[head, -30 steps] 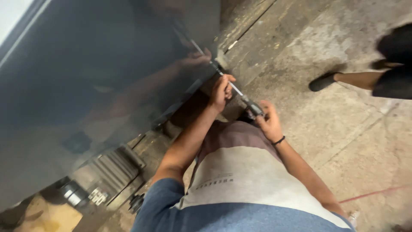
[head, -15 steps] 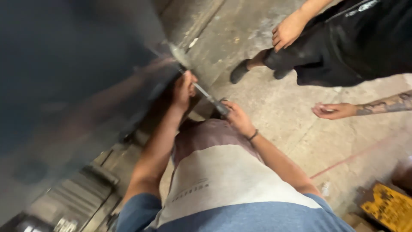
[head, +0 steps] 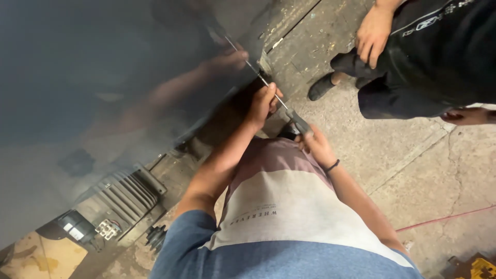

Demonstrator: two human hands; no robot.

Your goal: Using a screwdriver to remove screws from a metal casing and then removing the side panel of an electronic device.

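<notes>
Your left hand is closed around the thin metal rod of a long tool, close to the shiny dark panel. Your right hand grips the tool's grey handle near your waist. You seem to be working the tip against the panel. Next, I think you need a steady, straight push. The tip blurs into its reflection, so I cannot tell what it touches. Another person stands close by.

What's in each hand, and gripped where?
Both hold one long thin metal rod tool with a dark grey handle: left hand grips the shaft mid-length; right hand grips the handle end.
</notes>
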